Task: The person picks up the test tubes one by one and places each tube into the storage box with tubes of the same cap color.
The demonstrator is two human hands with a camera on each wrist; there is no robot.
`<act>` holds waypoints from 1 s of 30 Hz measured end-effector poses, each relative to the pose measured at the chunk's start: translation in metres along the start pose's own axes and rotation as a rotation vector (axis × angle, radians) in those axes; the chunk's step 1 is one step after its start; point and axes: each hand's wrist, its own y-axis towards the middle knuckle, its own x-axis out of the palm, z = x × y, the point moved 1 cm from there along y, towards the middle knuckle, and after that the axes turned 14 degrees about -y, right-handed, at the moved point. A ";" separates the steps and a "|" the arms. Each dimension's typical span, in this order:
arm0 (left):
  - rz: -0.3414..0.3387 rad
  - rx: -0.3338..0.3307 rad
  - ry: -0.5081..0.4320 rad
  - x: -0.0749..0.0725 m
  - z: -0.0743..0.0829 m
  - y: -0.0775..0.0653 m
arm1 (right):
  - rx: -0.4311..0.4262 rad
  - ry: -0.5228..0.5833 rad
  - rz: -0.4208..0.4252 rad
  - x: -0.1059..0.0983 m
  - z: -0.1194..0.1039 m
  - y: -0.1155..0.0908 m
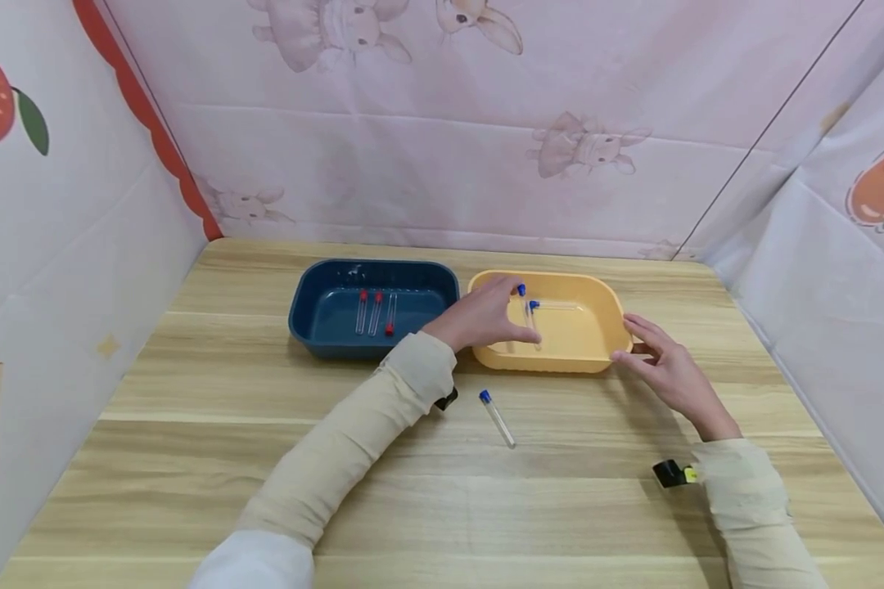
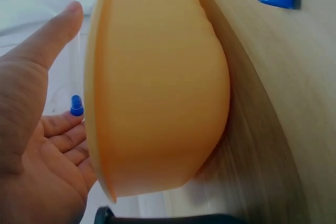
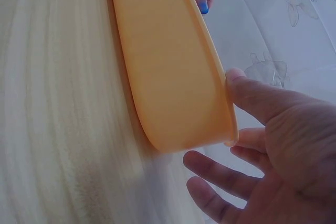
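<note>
two tubs [image 1: 374, 282] [image 1: 604, 296] side by side, tube [image 1: 497, 418] before them

A yellow tray [image 1: 604, 315] holds blue-capped tubes [image 1: 528, 312], a navy tray [image 1: 305, 307] red-capped tubes [image 1: 375, 312], before pink rabbit-print cloth [image 1: 442, 147].

Head view: bright, even, diffuse light; soft short shadows fall toward 6 o'clock under both trays. Slight wide-angle bowing at 3 and 9 o'clock. Right wrist view: table [image 3: 58, 129] washed out, blurred. Left wrist view: soft focus, near hand [image 2: 37, 145] blurred.
</note>
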 end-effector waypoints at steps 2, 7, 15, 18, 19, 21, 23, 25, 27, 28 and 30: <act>-0.009 -0.006 0.010 0.003 0.000 0.002 | -0.003 -0.002 0.000 0.000 0.000 0.000; -0.025 -0.025 0.006 0.009 0.001 0.007 | -0.001 -0.011 -0.003 0.001 0.002 0.000; -0.036 -0.056 0.018 0.015 0.001 0.014 | 0.010 -0.005 -0.015 0.001 0.000 0.000; -0.040 -0.084 0.014 0.016 0.001 0.016 | 0.007 -0.005 -0.015 0.002 -0.001 0.001; -0.042 -0.093 0.015 0.016 0.000 0.016 | 0.005 -0.005 -0.016 0.002 -0.002 0.001; -0.050 -0.103 0.019 0.017 0.000 0.017 | 0.004 -0.005 -0.017 0.002 -0.002 0.001; -0.060 -0.107 0.035 0.018 0.000 0.018 | 0.002 -0.006 -0.017 0.003 -0.002 0.001; -0.068 -0.106 0.053 0.019 -0.001 0.020 | -0.001 -0.009 -0.017 0.003 -0.002 0.001; -0.073 -0.105 0.060 0.021 0.000 0.022 | -0.004 -0.008 -0.012 0.003 -0.002 0.001; -0.074 -0.105 0.062 0.021 0.000 0.023 | -0.006 -0.008 -0.011 0.003 -0.002 0.001; -0.074 -0.114 0.074 0.023 -0.001 0.025 | -0.008 -0.005 -0.010 0.004 -0.001 0.001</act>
